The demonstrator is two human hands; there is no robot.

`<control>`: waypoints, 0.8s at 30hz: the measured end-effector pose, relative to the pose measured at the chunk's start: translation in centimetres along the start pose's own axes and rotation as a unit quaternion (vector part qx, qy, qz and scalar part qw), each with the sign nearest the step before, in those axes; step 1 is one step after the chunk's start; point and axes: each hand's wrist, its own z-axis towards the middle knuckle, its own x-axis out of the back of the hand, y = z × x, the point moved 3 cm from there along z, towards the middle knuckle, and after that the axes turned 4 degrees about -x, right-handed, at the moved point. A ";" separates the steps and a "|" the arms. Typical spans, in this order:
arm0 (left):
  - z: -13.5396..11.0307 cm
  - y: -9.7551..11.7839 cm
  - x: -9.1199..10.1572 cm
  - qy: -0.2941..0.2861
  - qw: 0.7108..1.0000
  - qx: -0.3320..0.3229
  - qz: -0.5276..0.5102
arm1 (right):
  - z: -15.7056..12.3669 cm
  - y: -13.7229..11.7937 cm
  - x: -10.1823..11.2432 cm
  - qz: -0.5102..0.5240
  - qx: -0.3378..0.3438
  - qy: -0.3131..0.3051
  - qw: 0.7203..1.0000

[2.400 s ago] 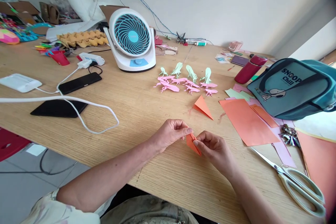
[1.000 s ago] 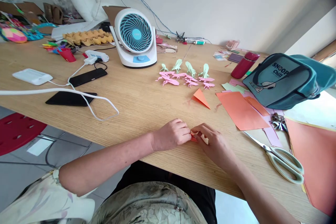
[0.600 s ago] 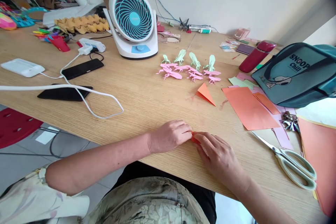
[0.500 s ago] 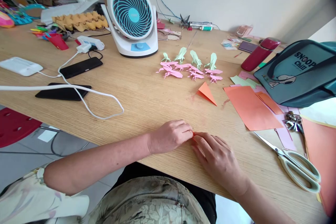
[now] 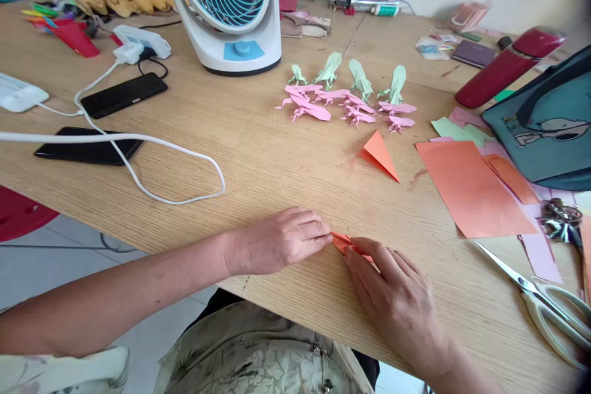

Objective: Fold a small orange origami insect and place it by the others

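A small piece of folded orange paper (image 5: 340, 240) lies between my hands near the table's front edge. My left hand (image 5: 287, 240) pinches its left end with closed fingers. On the other end, the thumb and fingers of my right hand (image 5: 392, 295) are closed, covering much of the fold. Beyond them, a second orange paper (image 5: 379, 155), folded to a triangle, rests on the table. Behind it stand several pink origami figures (image 5: 310, 109) and several green origami figures (image 5: 359, 79) in rows.
To the right are orange sheets (image 5: 475, 188), scissors (image 5: 530, 289), a teal bag (image 5: 545, 129) and a red flask (image 5: 508, 68). A white fan (image 5: 253, 52) stands at the back. Phones (image 5: 124, 95) and a looping white cable (image 5: 194, 154) lie on the left.
The view has moved closer and lower. More of the orange paper now shows between my hands, which have moved slightly apart, the left hand shifting left.
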 end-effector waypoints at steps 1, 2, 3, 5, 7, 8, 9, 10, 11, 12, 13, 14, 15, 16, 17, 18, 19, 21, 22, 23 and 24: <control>-0.1 -0.1 0.1 -0.005 1.000 0.000 -0.003 | 0.0 0.0 0.0 0.007 0.005 0.002 1.000; -0.1 -0.3 0.1 -0.009 1.000 0.000 -0.005 | 0.1 0.0 0.1 0.015 0.012 0.002 1.000; 0.0 -0.4 0.0 -0.014 1.000 0.001 -0.008 | 0.1 0.0 0.1 0.022 0.020 0.000 1.000; 0.1 -0.6 0.0 -0.025 1.000 0.009 -0.017 | 0.1 0.1 0.2 0.036 0.027 -0.005 0.999; 0.3 -0.8 0.0 -0.028 0.999 0.026 -0.035 | 0.1 0.2 0.2 0.048 0.026 -0.008 0.998; 0.3 -0.8 0.0 -0.029 0.998 0.039 -0.047 | 0.1 0.3 0.3 0.054 0.022 -0.009 0.998; 0.4 -0.9 0.1 -0.028 0.996 0.054 -0.059 | 0.1 0.3 0.3 0.060 0.018 -0.010 0.998; 0.5 -0.9 0.2 -0.027 0.995 0.068 -0.068 | 0.1 0.4 0.2 0.067 0.014 -0.011 0.998; 0.6 -0.9 0.2 -0.025 0.994 0.080 -0.074 | 0.0 0.5 0.2 0.072 0.009 -0.013 0.997; 0.7 -0.8 0.2 -0.024 0.993 0.089 -0.076 | 0.0 0.5 0.2 0.078 0.006 -0.015 0.997; 0.9 -0.7 0.2 -0.023 0.993 0.093 -0.074 | 0.0 0.6 0.2 0.083 0.005 -0.014 0.996; 1.1 -0.5 0.0 -0.021 0.993 0.093 -0.070 | 0.0 0.6 0.2 0.088 0.004 -0.013 0.996; 1.4 -0.4 -0.1 -0.019 0.994 0.091 -0.064 | 0.0 0.7 0.2 0.093 0.004 -0.011 0.996; 1.7 -0.2 -0.3 -0.016 0.994 0.089 -0.060 | 0.1 0.7 0.3 0.097 0.004 -0.010 0.995; 2.0 -0.1 -0.5 -0.012 0.994 0.089 -0.057 | 0.2 0.7 0.3 0.100 0.003 -0.008 0.995; 2.3 -0.1 -0.7 -0.007 0.994 0.091 -0.055 | 0.3 0.7 0.4 0.103 0.001 -0.008 0.995; 2.5 -0.1 -0.9 -0.004 0.994 0.091 -0.056 | 0.5 0.7 0.4 0.105 -0.005 -0.009 0.994; 2.7 -0.1 -1.1 0.003 0.994 0.092 -0.059 | 0.8 0.7 0.4 0.110 -0.021 -0.008 0.994; 2.8 -0.1 -1.2 0.005 0.994 0.093 -0.060 | 1.0 0.7 0.4 0.113 -0.032 -0.008 0.993; 2.7 -0.1 -1.2 0.006 0.994 0.094 -0.061 | 1.1 0.7 0.5 0.117 -0.041 -0.008 0.992; 2.7 -0.1 -1.2 0.005 0.993 0.096 -0.060 | 1.2 0.7 0.5 0.123 -0.050 -0.008 0.991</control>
